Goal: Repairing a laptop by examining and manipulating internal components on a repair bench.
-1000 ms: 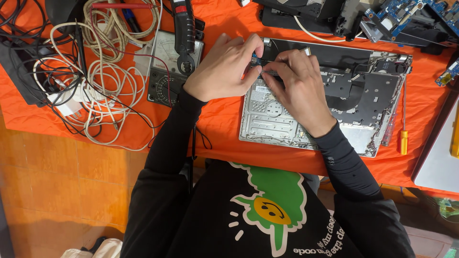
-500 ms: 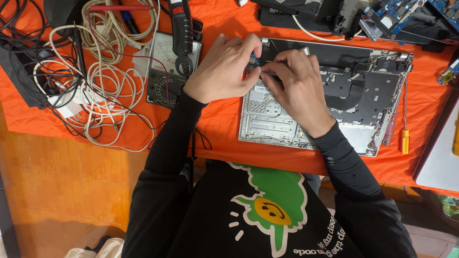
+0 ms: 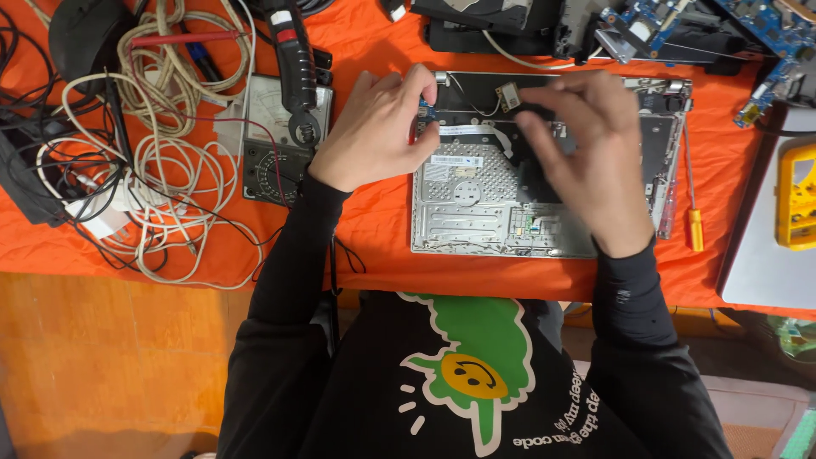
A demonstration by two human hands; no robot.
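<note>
While the left hand (image 3: 378, 132) pinches a small blue board (image 3: 427, 110) at the opened laptop shell's (image 3: 476, 200) upper-left corner, the right hand (image 3: 591, 157) hovers blurred above the shell. Its fingers look loosely curled, holding nothing I can make out.

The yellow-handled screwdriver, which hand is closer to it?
The right hand. It hovers over the open laptop shell, just left of the screwdriver lying past the shell's right edge. The left hand is at the shell's top left corner, much farther away.
</note>
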